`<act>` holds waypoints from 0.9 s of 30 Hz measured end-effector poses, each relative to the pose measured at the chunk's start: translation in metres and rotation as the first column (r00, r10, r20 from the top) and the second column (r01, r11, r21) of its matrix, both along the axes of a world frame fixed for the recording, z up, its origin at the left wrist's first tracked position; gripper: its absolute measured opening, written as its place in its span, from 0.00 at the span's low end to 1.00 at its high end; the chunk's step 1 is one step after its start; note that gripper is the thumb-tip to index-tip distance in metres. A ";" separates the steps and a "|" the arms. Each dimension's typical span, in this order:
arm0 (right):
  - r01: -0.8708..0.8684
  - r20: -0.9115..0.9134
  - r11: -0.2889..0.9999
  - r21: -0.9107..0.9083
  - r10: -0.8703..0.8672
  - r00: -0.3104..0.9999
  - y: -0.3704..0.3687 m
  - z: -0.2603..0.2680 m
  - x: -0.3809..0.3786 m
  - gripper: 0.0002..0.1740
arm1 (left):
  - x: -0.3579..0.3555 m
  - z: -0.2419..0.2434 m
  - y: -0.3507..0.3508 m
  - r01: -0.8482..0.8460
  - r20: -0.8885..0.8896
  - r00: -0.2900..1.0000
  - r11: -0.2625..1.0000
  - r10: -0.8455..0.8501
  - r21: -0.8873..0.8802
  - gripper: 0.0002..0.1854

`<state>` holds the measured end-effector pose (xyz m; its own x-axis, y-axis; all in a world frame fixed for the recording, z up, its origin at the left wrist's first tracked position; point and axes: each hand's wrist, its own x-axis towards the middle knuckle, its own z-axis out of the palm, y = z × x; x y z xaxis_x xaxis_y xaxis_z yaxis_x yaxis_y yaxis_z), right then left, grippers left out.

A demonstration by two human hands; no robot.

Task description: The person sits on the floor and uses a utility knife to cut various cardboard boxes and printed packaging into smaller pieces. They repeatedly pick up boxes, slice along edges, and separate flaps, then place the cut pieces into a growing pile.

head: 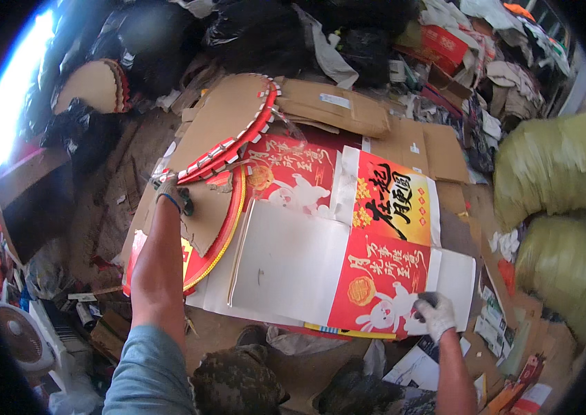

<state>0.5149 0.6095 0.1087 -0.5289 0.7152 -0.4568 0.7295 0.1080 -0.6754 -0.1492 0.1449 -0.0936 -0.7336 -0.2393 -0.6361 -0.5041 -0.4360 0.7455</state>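
Note:
My left hand (173, 194), in a knit glove with a dark green palm, is closed at the lower end of the red rim of a large round cardboard panel (223, 116). A thin greyish thing (152, 179) juts out beside its fingers, too blurred to name. Under that arm lies a second round cardboard piece (210, 212), torn, with a red and gold border. My white-gloved right hand (435, 315) touches the lower right of an unfolded printed carton (386, 270) with white rabbits and large writing. Its fingers are bent; whether they grip is unclear. Plain white panels (293, 259) adjoin the print.
Flattened brown cardboard (331, 101) lies beneath and behind. Black plastic bags (272, 39) are heaped at the far side. Stuffed yellowish sacks (554, 168) stand right. At lower left is a white electric fan (23, 337). Another scalloped round stack (93, 85) leans at upper left.

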 end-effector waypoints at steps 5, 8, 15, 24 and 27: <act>-0.127 0.174 0.919 0.372 0.066 0.983 0.063 0.016 0.121 0.26 | -0.009 0.015 -0.064 0.284 -0.051 0.957 0.958 -0.286 -0.029 0.16; 0.043 0.408 0.914 0.403 -0.221 0.886 0.048 0.050 0.218 0.30 | 0.019 0.006 -0.092 0.484 -0.118 0.870 0.875 -0.478 0.021 0.16; 0.359 0.719 0.828 0.430 -0.555 0.418 -0.120 -0.033 0.518 0.53 | 0.126 0.063 -0.054 0.649 -0.226 0.738 0.760 -0.636 -0.022 0.15; 0.669 0.440 0.696 0.262 -0.703 0.559 -0.222 -0.082 0.552 0.56 | 0.268 0.270 0.067 0.860 -0.423 0.347 0.464 -0.837 -0.211 0.11; 0.945 0.201 0.285 0.163 -0.947 0.251 -0.204 -0.102 0.540 0.60 | 0.319 0.309 0.090 0.886 -0.487 0.254 0.404 -0.836 -0.230 0.12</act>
<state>1.0544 0.4055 0.0068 0.6397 0.6366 -0.4307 0.4278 -0.7605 -0.4885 0.1698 0.2349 0.2158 -0.6458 0.7534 -0.1241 -0.2246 -0.0321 0.9739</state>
